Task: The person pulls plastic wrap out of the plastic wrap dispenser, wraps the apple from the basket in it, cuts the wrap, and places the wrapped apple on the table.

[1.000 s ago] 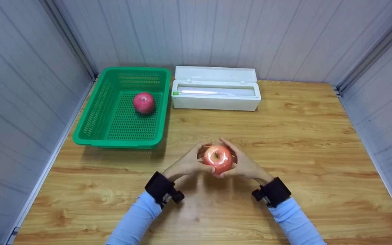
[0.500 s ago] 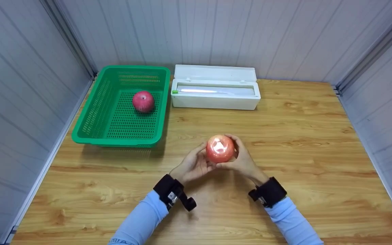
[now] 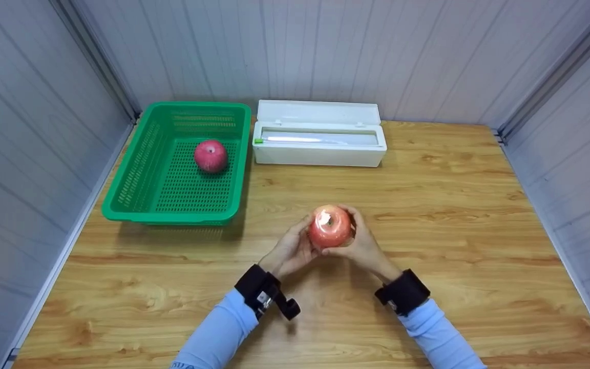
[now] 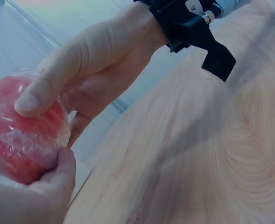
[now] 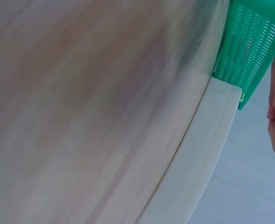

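Observation:
Both hands hold a red apple (image 3: 330, 225) above the front middle of the table, its stem end showing in the head view. Shiny clear plastic film covers this apple (image 4: 16, 140), wrinkled near the thumbs in the left wrist view. From the lower left, my left hand (image 3: 291, 252) cups its side and underside, palm partly turned up. My right hand (image 3: 365, 250) grips the opposite side, thumb at the front and fingers behind. In the left wrist view the thumb of the right hand (image 4: 90, 65) presses on the film. Only parts of the hands enter the right wrist view, at its right edge.
A green plastic basket (image 3: 172, 217) stands at the back left, with another red apple (image 3: 211, 156) inside. To its right lies a long white cling film box (image 3: 320, 156), lid raised, with a film roll and a green cutter slide. Panel walls enclose the wooden table (image 3: 454, 230).
Over the last second the apple has risen slightly away from the person and tilted. My left hand has turned palm-up beneath its side, while the right hand keeps its grip.

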A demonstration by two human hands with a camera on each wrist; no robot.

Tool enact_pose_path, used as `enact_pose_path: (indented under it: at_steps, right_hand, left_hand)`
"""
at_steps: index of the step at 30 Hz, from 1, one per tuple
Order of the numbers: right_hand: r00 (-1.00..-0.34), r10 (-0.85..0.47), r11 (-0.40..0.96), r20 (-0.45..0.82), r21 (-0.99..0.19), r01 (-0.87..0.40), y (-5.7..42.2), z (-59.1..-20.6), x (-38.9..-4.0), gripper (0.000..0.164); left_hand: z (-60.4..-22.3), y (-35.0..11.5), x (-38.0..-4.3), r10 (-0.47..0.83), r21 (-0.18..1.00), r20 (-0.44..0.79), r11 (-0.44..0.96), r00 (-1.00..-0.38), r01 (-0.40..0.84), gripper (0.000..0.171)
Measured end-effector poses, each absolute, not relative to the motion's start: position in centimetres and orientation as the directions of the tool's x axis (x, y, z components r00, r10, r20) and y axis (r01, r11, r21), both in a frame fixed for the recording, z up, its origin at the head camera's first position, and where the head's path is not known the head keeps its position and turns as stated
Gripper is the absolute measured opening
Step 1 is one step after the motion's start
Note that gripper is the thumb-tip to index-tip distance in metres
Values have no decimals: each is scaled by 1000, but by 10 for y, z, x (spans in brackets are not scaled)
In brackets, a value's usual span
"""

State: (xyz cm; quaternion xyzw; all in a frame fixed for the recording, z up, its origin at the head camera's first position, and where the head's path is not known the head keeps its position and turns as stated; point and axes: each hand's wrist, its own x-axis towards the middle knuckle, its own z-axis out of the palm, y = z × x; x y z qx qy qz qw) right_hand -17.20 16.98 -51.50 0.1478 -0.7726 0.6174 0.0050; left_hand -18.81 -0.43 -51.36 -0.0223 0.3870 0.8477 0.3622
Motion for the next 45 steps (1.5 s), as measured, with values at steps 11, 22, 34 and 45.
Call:
enact_pose_path:
  at_steps: [11,22,34,45]
  right_hand:
    - [-913,-314,331,261,-871,-363,179,-506,-177,93]
    - [-931,-308,406,197,-858,-316,179,-509,-176,90]
    - [-957,-222,391,185,-883,-261,199,-502,-188,87]
    - [-996,89,415,19,-909,20,288,-506,-227,100]
  left_hand:
    - [-513,-4,-186,593,660,-290,-445,-751,-606,66]
    - [-520,-5,-192,561,647,-309,-467,-768,-602,48]
    - [-508,-4,-198,483,982,-160,-14,-861,-190,80]
    - [-515,-29,-187,465,490,253,695,-849,526,46]
